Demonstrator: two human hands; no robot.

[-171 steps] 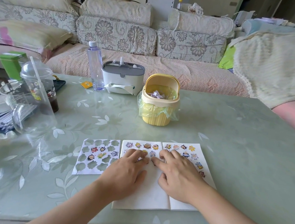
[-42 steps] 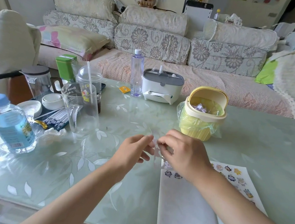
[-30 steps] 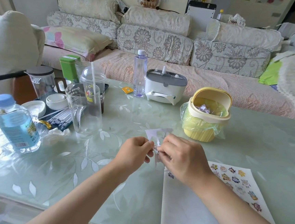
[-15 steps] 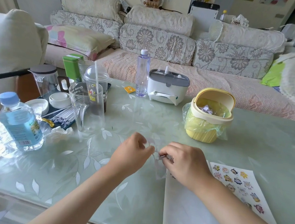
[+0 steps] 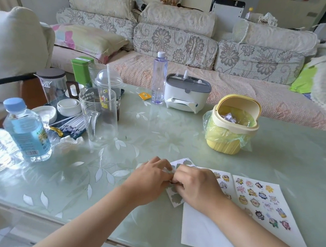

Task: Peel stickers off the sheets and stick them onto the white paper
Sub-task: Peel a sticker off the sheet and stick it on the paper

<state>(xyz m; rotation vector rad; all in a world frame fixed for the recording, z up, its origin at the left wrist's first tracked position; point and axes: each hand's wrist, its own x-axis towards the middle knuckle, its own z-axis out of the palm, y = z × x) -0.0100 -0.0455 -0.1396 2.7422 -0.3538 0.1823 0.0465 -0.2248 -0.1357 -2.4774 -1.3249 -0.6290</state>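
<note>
White backing with most of its cut-outs already bare is what I have between my hands. In the head view the sticker sheet (image 5: 175,199) sits at lower middle of the frame. It overlaps the upper left corner of the white paper (image 5: 204,231).

A few seconds ago both palms were flat on that paper, pressing a sticker down, and the sheet lay on the bench (image 5: 176,136) to its left. After that I had the sheet raised in the air and was picking at it. Now both hands have come down low again, right at the paper's edge.

My left hand (image 5: 149,179) has its fingers curled and pinches the sheet's near side. My right hand (image 5: 196,187) is curled too, and its fingertips pinch at the same spot where the two hands meet. A small dark bit shows there, but I cannot tell whether a sticker has come free.

Rows of stickers (image 5: 260,198) already cover the paper's right half and run along the top of its left half. Most of the left half is blank. My judgement is that the peel is nearly done, and that the next placement goes on that blank left page.

The yellow bin (image 5: 232,129) stands at right of centre, well apart from the hands. The glass jug (image 5: 99,117) stands at left of centre, also well apart.
</note>
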